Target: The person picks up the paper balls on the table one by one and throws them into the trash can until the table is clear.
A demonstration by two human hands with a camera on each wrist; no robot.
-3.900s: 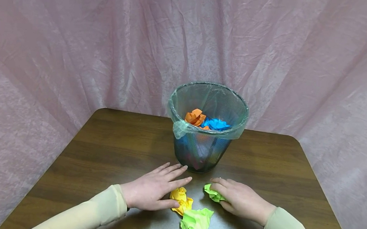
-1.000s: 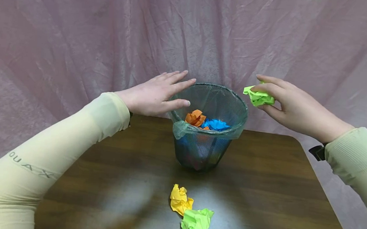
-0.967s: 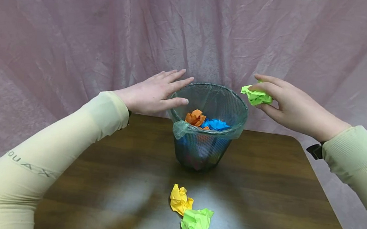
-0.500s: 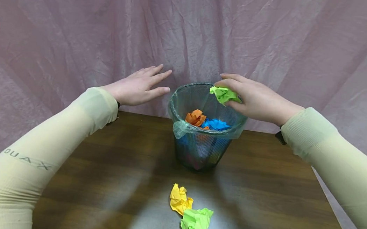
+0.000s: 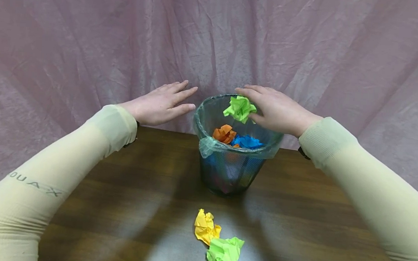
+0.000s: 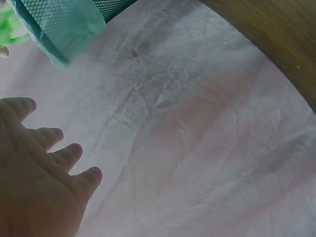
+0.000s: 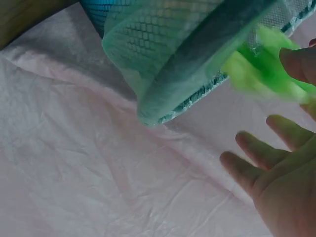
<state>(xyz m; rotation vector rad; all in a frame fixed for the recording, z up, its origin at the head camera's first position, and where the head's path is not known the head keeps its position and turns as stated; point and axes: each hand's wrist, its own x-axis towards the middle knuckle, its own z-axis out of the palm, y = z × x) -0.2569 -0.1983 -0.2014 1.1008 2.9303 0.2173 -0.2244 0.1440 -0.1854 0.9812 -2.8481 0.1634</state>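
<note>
My right hand (image 5: 280, 113) is over the right side of a mesh wastebasket (image 5: 228, 173) with a translucent green liner. A crumpled ball of lime-green paper (image 5: 240, 108) is above the basket's opening, beside the thumb and below the fingertips. In the right wrist view that paper ball (image 7: 269, 69) is blurred and the fingers are spread straight; the thumb overlaps it. On the other side, my left hand (image 5: 158, 103) hovers left of the rim with fingers spread and nothing in them. Orange paper (image 5: 224, 134) and blue paper (image 5: 247, 142) lie inside the basket.
Nearer the front of the brown wooden table (image 5: 118, 205), a yellow paper ball (image 5: 206, 227) and another lime-green paper ball (image 5: 224, 254) lie touching. A pink curtain (image 5: 215, 35) hangs behind the table.
My right hand lifted one green paper ball from the table and brought it left over the basket; the ball now sits farther out from the fingers. My left hand rose and shifted left.
</note>
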